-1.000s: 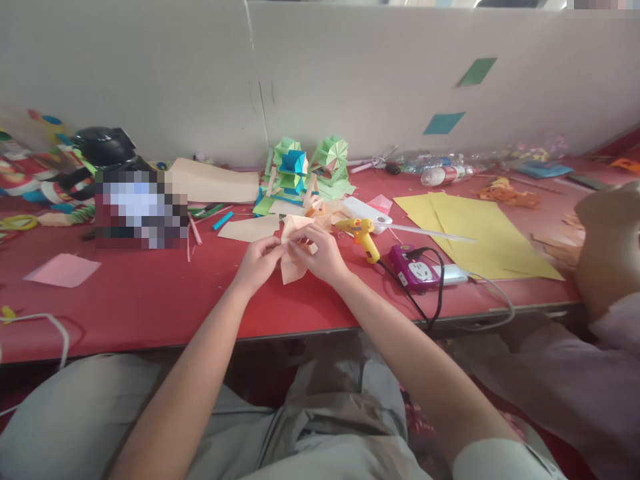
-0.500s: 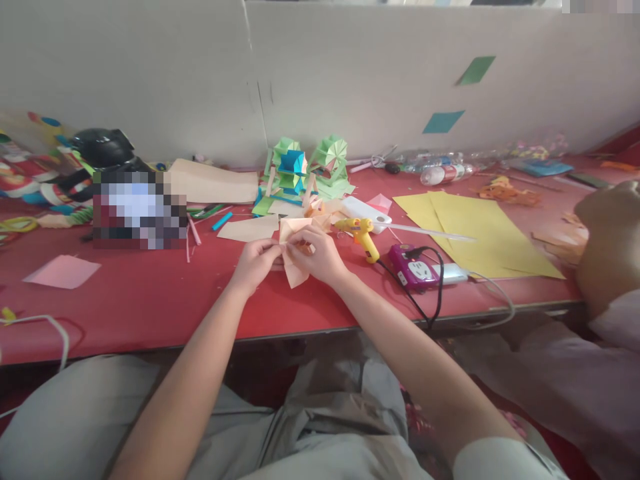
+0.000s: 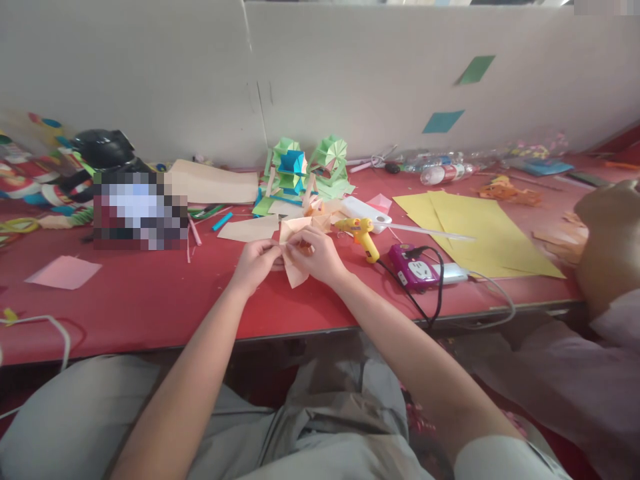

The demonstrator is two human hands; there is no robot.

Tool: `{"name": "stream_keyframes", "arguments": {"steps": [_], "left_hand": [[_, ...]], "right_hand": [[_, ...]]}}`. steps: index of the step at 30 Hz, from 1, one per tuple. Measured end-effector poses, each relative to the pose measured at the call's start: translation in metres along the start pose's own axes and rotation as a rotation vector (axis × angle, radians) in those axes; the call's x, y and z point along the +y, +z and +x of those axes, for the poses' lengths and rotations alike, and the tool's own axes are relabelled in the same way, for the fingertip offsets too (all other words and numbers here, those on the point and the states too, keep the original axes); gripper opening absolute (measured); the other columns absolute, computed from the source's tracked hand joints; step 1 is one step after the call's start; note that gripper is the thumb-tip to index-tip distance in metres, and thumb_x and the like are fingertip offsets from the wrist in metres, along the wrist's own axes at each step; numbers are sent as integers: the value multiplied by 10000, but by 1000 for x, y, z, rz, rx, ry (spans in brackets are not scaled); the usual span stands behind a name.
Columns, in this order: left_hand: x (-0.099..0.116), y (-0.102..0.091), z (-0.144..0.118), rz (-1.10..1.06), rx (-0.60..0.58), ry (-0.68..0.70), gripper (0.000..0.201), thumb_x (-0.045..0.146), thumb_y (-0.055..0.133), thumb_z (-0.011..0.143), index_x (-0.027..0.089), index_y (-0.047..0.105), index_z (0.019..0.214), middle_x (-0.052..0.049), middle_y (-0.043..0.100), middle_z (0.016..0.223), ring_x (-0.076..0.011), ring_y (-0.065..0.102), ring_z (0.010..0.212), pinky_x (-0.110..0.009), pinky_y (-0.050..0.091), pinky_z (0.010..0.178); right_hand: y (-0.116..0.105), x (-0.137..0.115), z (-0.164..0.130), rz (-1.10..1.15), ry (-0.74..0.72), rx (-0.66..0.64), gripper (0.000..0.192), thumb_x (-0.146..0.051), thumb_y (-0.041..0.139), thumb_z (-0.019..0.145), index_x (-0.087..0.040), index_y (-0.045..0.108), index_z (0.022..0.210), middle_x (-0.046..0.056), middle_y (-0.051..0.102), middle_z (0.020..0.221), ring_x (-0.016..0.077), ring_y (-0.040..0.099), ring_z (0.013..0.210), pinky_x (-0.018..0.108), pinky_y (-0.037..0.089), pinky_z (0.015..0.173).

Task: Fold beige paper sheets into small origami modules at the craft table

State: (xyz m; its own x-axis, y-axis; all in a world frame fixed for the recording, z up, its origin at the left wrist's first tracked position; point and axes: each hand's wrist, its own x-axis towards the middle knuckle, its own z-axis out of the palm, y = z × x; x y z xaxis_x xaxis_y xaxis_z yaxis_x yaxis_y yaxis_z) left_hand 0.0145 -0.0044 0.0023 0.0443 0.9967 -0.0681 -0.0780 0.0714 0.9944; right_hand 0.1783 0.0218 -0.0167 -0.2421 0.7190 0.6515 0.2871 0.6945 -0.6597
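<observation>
A peach-coloured folded paper (image 3: 296, 273) is between my two hands, just above the red table (image 3: 190, 300). My left hand (image 3: 256, 263) pinches its left side between thumb and fingers. From the right, my right hand (image 3: 319, 253) closes on it, the fingertips close to those of the left. Part of the paper's folds is hidden behind the fingers. Just beyond lie a flat cream sheet (image 3: 249, 229) and some orange paper pieces. To the right of my right hand rests a yellow glue gun (image 3: 364, 235) with a long clear glue stick in its back.
Green and blue folded paper models (image 3: 295, 170) stand near the wall. At right are a purple power strip (image 3: 416, 268) with cables, yellow sheets (image 3: 490, 233) and plastic bottles (image 3: 445, 173). A pink sheet (image 3: 64, 272) lies left. Another person sits at the right edge.
Almost nothing differs. Both hands keep their hold on the folded paper in nearly the same place, and the view has shifted very slightly.
</observation>
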Motion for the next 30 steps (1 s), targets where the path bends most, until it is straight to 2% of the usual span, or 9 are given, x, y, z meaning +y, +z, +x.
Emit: {"name": "stream_keyframes", "arguments": {"steps": [5,9,16,23,27,30], "left_hand": [[0,0,1,-41,70,4,280,407,793,644,165,680,727,-27,695,682,-235,711,674,-373,603,687],[3,-2,1,-126,81,-20,293,399,793,637,164,670,760,-34,702,694,-240,725,696,-374,597,697],[7,-6,2,-225,80,-28,257,342,799,624,148,681,744,-57,734,737,-218,726,680,-336,589,673],[5,-7,2,-178,89,19,314,374,844,633,133,705,777,-57,730,724,-222,718,674,-347,593,685],[2,-10,5,-103,116,96,335,425,836,641,148,690,760,-46,711,708,-248,716,705,-372,595,694],[0,-12,7,-1,183,233,357,481,814,684,160,664,728,-40,697,701,-243,711,724,-364,595,710]], "right_hand": [[0,7,1,-73,-123,-39,107,-224,637,883,-218,737,923,72,648,924,204,603,889,363,520,805],[0,10,2,-167,-191,-48,162,-247,630,907,-260,782,963,72,641,943,211,574,880,406,490,825],[-3,2,0,-252,-209,-81,219,-227,623,906,-303,792,1023,71,638,1035,229,555,977,437,434,912],[-7,-2,-1,-277,-198,-143,250,-218,615,902,-315,784,1058,80,619,1104,247,535,1047,443,425,938],[-7,-3,0,-226,-186,-87,195,-252,622,910,-292,782,1013,91,621,1156,254,551,1097,472,425,990],[-8,-2,2,-97,-72,54,215,-370,620,925,-258,747,1057,107,628,1189,254,577,1135,463,446,1004]]}}
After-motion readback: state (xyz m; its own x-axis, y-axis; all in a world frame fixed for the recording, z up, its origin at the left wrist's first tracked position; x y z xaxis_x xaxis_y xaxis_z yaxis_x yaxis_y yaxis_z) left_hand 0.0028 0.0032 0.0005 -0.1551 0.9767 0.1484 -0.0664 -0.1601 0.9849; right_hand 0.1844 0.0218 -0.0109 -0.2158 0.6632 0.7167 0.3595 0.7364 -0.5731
